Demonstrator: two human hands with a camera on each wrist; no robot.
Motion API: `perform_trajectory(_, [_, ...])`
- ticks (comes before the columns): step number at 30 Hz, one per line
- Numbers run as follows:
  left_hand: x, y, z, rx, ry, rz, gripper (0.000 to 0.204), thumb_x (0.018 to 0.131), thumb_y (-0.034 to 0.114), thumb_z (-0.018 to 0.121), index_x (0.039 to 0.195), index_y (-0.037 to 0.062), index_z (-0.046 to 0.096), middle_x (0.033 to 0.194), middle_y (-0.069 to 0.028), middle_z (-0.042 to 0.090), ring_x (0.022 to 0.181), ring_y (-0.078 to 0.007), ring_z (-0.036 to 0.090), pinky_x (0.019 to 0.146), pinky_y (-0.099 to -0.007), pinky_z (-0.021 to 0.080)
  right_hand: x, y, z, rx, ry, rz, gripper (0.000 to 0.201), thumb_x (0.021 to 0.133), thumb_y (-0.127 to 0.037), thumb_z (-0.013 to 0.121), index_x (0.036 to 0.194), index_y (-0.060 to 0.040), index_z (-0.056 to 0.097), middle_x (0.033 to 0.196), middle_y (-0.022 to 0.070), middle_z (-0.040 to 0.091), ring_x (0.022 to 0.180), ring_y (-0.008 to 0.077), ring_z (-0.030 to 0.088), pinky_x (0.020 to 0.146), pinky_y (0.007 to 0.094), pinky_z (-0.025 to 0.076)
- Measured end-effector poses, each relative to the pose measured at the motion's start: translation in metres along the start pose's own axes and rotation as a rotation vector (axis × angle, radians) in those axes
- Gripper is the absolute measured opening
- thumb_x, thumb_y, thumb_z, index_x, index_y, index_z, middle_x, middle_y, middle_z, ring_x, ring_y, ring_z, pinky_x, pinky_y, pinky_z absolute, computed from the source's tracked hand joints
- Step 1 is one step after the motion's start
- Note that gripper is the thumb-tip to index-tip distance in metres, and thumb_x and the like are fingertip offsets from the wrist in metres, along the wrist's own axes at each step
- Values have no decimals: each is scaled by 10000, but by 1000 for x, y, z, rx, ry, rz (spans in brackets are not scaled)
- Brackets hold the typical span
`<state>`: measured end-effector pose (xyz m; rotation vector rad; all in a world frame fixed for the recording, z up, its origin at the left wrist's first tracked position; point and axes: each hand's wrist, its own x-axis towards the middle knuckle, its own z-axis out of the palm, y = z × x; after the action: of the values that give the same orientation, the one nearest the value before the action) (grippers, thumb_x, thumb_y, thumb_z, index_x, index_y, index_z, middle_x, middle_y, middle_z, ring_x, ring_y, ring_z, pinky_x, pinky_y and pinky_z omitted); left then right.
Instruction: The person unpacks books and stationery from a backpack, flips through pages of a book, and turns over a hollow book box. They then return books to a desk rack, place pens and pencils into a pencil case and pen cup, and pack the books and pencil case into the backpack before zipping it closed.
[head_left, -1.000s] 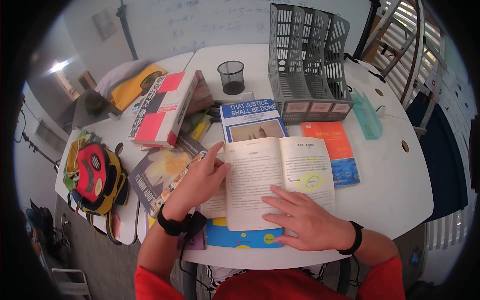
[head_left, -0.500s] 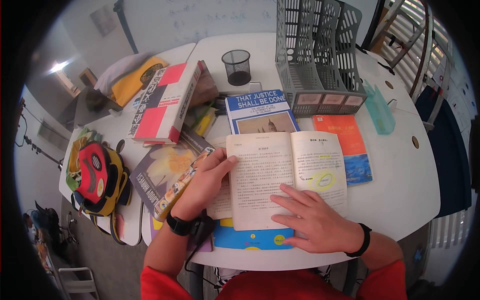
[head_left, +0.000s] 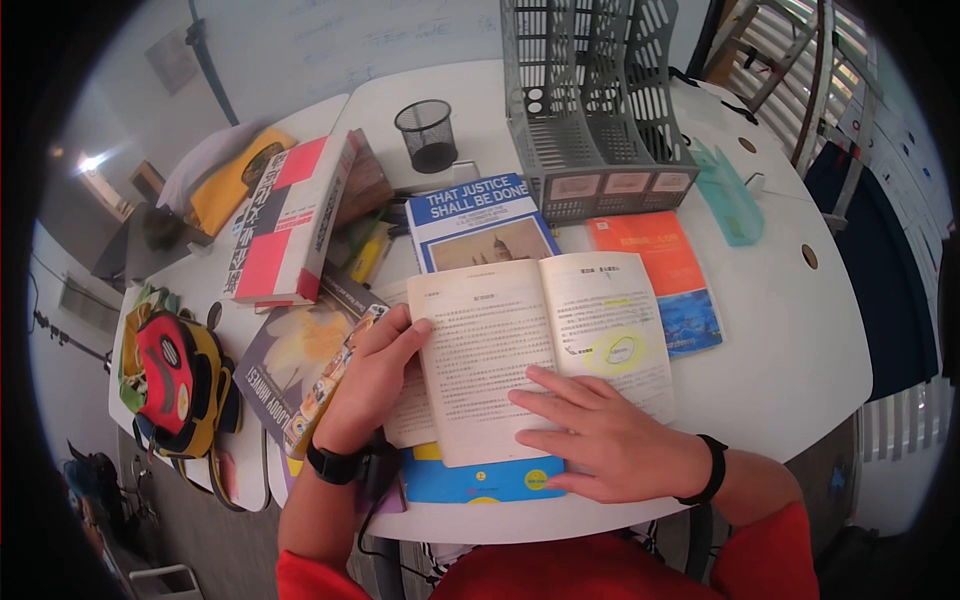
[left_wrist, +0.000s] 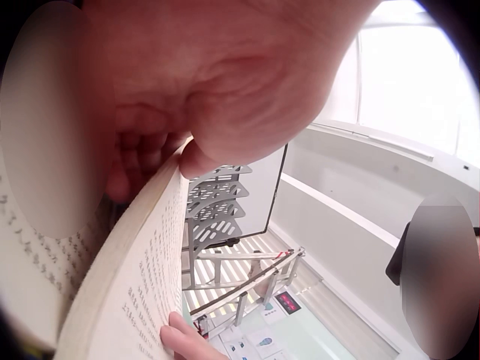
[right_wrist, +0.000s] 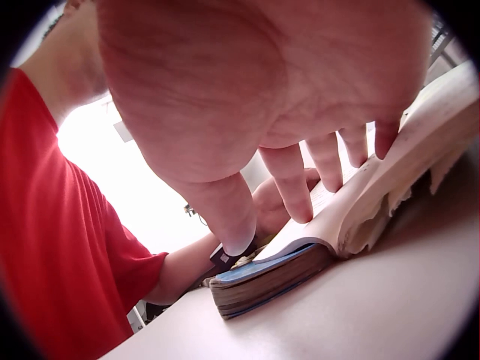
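An open book with printed pages and a yellow-highlighted circle on its right page lies over a blue book. My left hand grips the left edge of its raised pages, thumb on top; in the left wrist view the left hand pinches a thick stack of pages. My right hand rests with spread fingers on the lower middle of the open book. The right wrist view shows the right hand with its fingertips on the page, above the blue book.
Behind the open book lie a blue-and-white book and an orange book. Grey file racks, a mesh cup and a teal holder stand farther back. Left are a thick red-and-white book, a flower-cover book and a backpack.
The head view has shifted, so the table items appear first farther right, then farther left. Both hands keep about the same places on the open book.
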<state>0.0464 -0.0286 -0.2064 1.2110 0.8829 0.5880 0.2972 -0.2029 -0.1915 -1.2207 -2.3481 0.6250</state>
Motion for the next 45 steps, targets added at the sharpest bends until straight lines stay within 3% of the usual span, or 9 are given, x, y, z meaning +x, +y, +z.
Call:
perform_trajectory(6, [2,-3,-1,25,24,5,338,1114,198,525,1382,8,602,1229,-55,699,1091,-124,661,992,-297,514,-1,1,2,13,19,-14,477,842,-185,828,1264,-12,689,1571,217,470,1546,422,331,1194,515,329])
perform_trajectory(18, [3,-4,-2,-5,29,25,318,1119,211,534,1339,-1,622,1200,-42,698,1086,-92,636,978,-267,496,0,0,2,9,7,-31,481,844,-203,824,1265,-17,687,1568,204,475,1547,415,325,1196,511,325])
perform_trajectory(20, [3,-5,-4,3,-7,34,338,1111,190,536,1377,-5,609,1246,-55,697,1119,-124,654,1003,-283,504,2,-1,0,-24,-16,-1,478,842,-206,826,1261,-27,682,1572,192,478,1545,414,331,1194,510,329])
perform_trajectory(25, [2,-1,-4,3,-14,2,269,1114,188,542,1285,4,635,1209,-42,701,1097,-105,648,990,-271,496,4,-3,-1,-28,-36,4,483,841,-224,834,1262,-45,680,1571,188,490,1541,412,343,1187,518,335])
perform_trajectory(36, [3,-1,-2,-4,-6,-9,270,1117,202,542,1269,0,638,1166,-44,705,1041,-100,661,937,-274,525,3,-6,-2,-30,-23,6,470,847,-229,832,1258,-50,691,1553,193,506,1535,426,351,1174,530,355])
perform_trajectory(45, [2,0,-3,3,-4,-19,261,1113,203,547,1258,8,645,1147,-29,706,1027,-89,660,927,-268,523,-2,-13,0,-6,30,-64,423,869,-240,823,1209,-18,704,1349,155,628,1332,376,531,1049,478,478])
